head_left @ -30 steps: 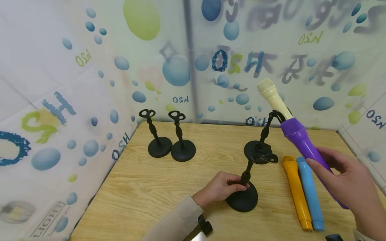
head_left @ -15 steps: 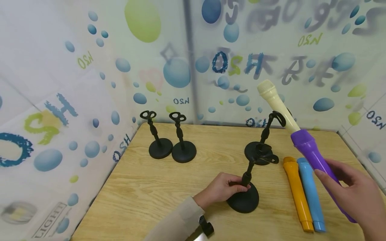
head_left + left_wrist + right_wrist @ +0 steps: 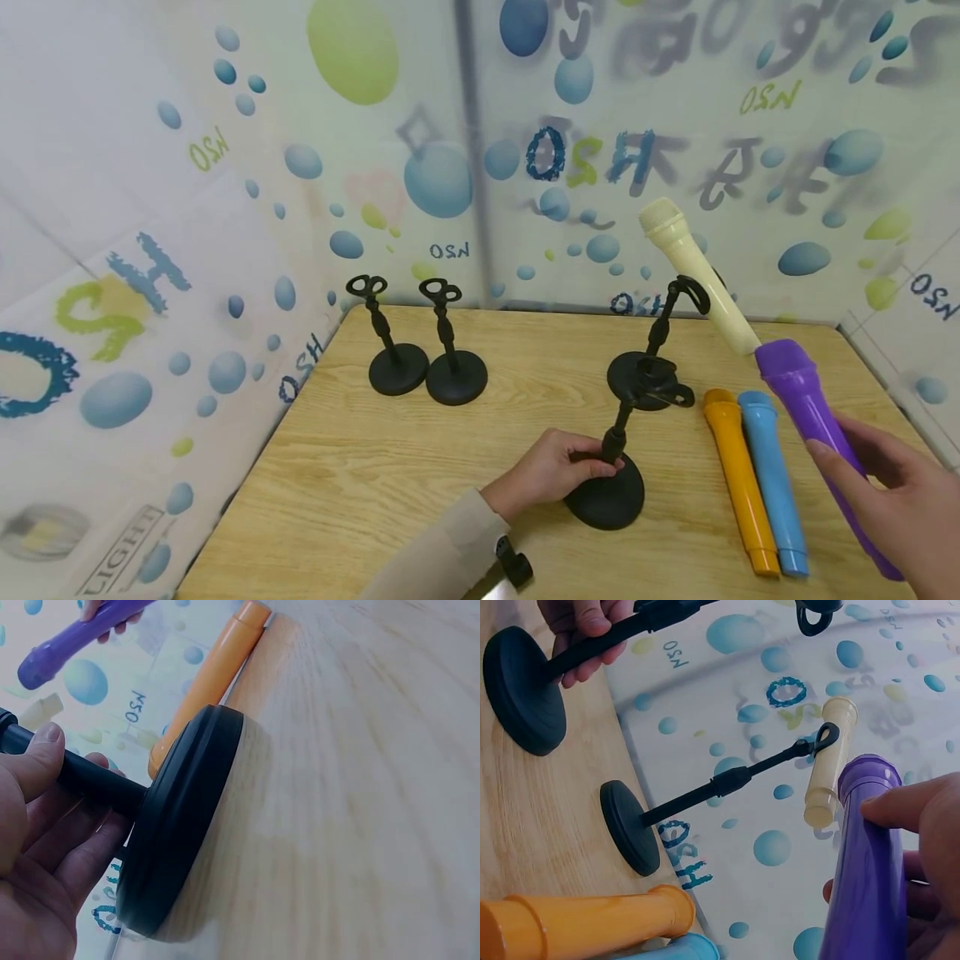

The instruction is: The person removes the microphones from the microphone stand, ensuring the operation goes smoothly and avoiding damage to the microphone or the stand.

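My left hand grips the lower stem of a black desktop microphone stand, whose round base is on the table. The clip of that stand holds nothing. In my right hand is a purple toy microphone, held by its handle and tilted, head up and to the left. Behind, a second black stand carries a cream microphone in its clip; the right wrist view shows the cream microphone apart from the purple microphone.
An orange microphone and a light blue microphone lie side by side on the wooden table at the right. Two more black stands with bare clips are at the back left. Printed curtains enclose the back and sides.
My right hand has moved right and down with the purple microphone, whose head now shows lower than the cream microphone's tail. The left hand keeps its hold on the front stand.
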`<state>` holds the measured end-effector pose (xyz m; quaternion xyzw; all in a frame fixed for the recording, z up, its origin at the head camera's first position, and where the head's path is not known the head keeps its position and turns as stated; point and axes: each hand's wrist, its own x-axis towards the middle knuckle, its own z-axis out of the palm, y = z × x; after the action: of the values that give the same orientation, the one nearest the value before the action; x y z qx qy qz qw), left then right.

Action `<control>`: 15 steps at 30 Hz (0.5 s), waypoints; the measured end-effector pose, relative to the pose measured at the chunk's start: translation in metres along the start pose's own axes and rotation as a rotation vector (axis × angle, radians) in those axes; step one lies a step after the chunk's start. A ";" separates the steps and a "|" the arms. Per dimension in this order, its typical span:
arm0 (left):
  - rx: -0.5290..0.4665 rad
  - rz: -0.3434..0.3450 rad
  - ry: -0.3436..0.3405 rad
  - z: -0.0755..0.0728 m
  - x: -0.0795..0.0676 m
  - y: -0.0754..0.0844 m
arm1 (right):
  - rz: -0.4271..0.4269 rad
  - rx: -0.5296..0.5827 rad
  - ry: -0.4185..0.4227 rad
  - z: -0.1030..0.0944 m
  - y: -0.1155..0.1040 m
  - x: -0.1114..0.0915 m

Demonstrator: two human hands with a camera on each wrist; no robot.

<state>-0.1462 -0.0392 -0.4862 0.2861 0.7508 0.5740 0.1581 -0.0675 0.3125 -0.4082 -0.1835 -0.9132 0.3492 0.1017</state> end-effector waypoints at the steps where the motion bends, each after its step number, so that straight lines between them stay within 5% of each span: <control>1: 0.002 0.002 0.000 0.000 0.000 0.000 | -0.003 0.001 0.012 0.001 0.001 -0.001; 15: 0.038 0.012 -0.007 0.000 0.001 0.001 | 0.089 0.073 0.033 0.007 0.023 -0.005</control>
<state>-0.1466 -0.0382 -0.4857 0.2958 0.7592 0.5595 0.1519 -0.0594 0.3219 -0.4292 -0.2257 -0.8891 0.3833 0.1077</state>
